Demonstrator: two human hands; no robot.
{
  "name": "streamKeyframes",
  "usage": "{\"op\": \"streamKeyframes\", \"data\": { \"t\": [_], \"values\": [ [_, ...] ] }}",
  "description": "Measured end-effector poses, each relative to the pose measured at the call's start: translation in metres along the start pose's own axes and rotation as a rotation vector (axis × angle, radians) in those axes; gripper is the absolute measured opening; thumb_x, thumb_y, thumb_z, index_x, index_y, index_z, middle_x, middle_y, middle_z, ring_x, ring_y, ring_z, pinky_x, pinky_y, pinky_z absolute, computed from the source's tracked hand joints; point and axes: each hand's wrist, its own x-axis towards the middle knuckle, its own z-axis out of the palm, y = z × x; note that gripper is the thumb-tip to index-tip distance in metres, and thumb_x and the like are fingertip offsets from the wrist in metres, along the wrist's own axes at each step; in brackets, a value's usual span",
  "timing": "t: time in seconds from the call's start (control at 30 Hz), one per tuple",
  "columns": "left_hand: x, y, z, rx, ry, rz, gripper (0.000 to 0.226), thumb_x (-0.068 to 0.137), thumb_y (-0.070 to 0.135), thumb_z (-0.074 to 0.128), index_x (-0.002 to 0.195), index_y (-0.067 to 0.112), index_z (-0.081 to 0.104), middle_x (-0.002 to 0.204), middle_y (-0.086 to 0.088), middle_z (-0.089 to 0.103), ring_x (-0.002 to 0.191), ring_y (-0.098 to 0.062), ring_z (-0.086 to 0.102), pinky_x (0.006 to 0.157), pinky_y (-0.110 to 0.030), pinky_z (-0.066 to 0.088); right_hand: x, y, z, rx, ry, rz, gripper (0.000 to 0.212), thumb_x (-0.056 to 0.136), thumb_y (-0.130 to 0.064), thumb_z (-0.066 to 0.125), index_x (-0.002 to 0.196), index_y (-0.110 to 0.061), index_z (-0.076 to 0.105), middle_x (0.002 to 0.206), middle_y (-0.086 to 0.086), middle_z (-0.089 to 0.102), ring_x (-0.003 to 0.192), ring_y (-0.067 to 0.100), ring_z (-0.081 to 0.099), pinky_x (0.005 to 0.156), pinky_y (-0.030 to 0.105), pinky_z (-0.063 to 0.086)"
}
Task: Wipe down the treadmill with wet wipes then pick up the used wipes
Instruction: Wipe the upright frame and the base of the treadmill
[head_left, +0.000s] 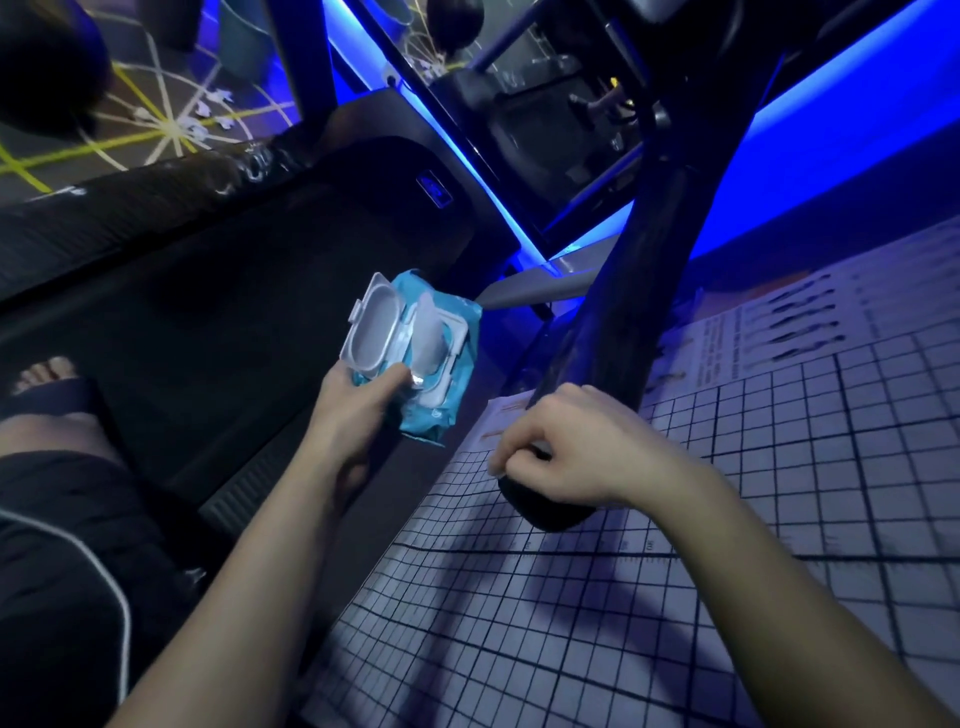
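Head view shows one blue soft-plastic wet-wipe pack (428, 421), its single white flip lid (371, 332) open, above the black treadmill belt (234, 312). Your left hand (358, 415) grips its near end; your right hand (576, 447) curls over one black handrail end (545, 509).

Belt (234, 291): open beyond my foot (44, 371).
Handrail (634, 291): slants across my right side.
Mat (727, 571): open floor.
Wipes pack (415, 353): fills my left hand (358, 410).

Floor, lower R: white grid mat (727, 597), printed chart (779, 322) along its upper edge. Upper L: dark flooring (156, 119) w/ yellow & white line pattern. Treadmill belt (234, 312) spans centre-L; sandalled foot (47, 379) rests on it at L edge.
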Motion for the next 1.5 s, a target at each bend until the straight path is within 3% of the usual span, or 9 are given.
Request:
{"op": "streamKeyframes", "data": {
  "t": [0.2,0.37,0.63,0.87,1.0,1.17,1.3,1.4,1.5],
  "values": [
    [-0.004,-0.001,-0.002,-0.007,-0.009,0.009,0.030,0.089,-0.014,0.054,0.112,0.001,0.067,0.085,-0.017,0.074,0.071,-0.029,0.072,0.064,-0.035,0.060,0.016,0.038,-0.028,0.571,0.074,-0.095,0.040,0.093,0.004,0.052,0.115,-0.019,0.075,0.108,-0.011,0.076,0.107,0.000,0.067,0.100,0.019,0.048],
    [-0.001,-0.004,-0.010,0.010,0.003,-0.016,0.043,0.077,-0.004,0.063,0.120,-0.003,0.065,0.097,-0.024,0.076,0.085,-0.038,0.073,0.083,-0.049,0.059,0.060,0.095,-0.034,0.282,0.363,0.178,0.038,0.099,-0.013,0.056,0.134,-0.025,0.063,0.118,-0.011,0.070,0.111,0.005,0.062,0.093,0.016,0.039],
    [0.001,-0.002,-0.016,0.022,0.023,-0.008,0.045,0.076,0.000,0.067,0.121,0.002,0.067,0.105,-0.027,0.075,0.093,-0.043,0.073,0.088,-0.054,0.057,0.082,0.073,-0.027,-0.035,-0.071,0.237,0.029,0.094,-0.023,0.057,0.119,-0.029,0.071,0.114,-0.006,0.073,0.116,0.019,0.060,0.095,0.025,0.044],
    [-0.001,0.003,-0.022,0.093,0.033,0.036,0.037,0.078,0.000,0.068,0.115,0.005,0.071,0.101,-0.024,0.077,0.089,-0.038,0.072,0.084,-0.050,0.057,0.022,0.018,-0.013,0.032,-0.103,0.099,0.024,0.093,-0.027,0.054,0.107,-0.035,0.071,0.102,-0.018,0.075,0.106,0.008,0.063,0.093,0.026,0.050],
    [-0.005,0.007,-0.023,0.187,0.044,0.089,0.030,0.088,-0.006,0.063,0.115,0.004,0.070,0.092,-0.012,0.079,0.078,-0.025,0.074,0.069,-0.033,0.061,-0.009,-0.007,0.003,-0.018,0.014,0.021,0.024,0.098,-0.032,0.051,0.115,-0.037,0.067,0.108,-0.017,0.073,0.105,0.012,0.064,0.085,0.027,0.046],
    [-0.013,-0.001,-0.026,0.201,0.044,0.107,0.032,0.088,-0.007,0.063,0.117,0.003,0.070,0.095,-0.020,0.078,0.078,-0.028,0.074,0.068,-0.036,0.060,-0.021,-0.028,0.046,-0.135,0.147,-0.102,0.025,0.094,-0.017,0.054,0.116,-0.026,0.061,0.094,-0.001,0.069,0.093,0.029,0.066,0.077,0.038,0.052],
    [-0.021,0.001,-0.035,0.137,0.133,0.167,0.029,0.092,-0.011,0.060,0.117,-0.001,0.069,0.086,-0.008,0.078,0.073,-0.019,0.074,0.061,-0.027,0.059,-0.015,-0.040,0.082,-0.127,0.258,-0.170,0.038,0.079,0.000,0.060,0.110,-0.019,0.064,0.097,-0.006,0.072,0.102,0.019,0.065,0.105,0.035,0.049],
    [-0.021,0.008,-0.053,0.056,0.200,0.174,0.026,0.091,-0.006,0.063,0.114,0.003,0.071,0.089,-0.010,0.077,0.078,-0.024,0.077,0.067,-0.040,0.065,0.005,-0.048,0.098,0.075,0.452,-0.181,0.038,0.082,0.000,0.064,0.114,-0.018,0.068,0.096,-0.006,0.074,0.094,0.021,0.067,0.078,0.037,0.058],
    [-0.020,0.020,-0.072,0.064,0.270,0.229,0.025,0.085,0.000,0.067,0.108,0.006,0.074,0.089,-0.009,0.076,0.086,-0.029,0.075,0.079,-0.046,0.063,0.031,-0.068,0.105,0.273,0.544,-0.184,0.036,0.091,-0.006,0.060,0.123,-0.020,0.068,0.106,-0.003,0.075,0.098,0.023,0.068,0.077,0.038,0.058]
  ]
}}
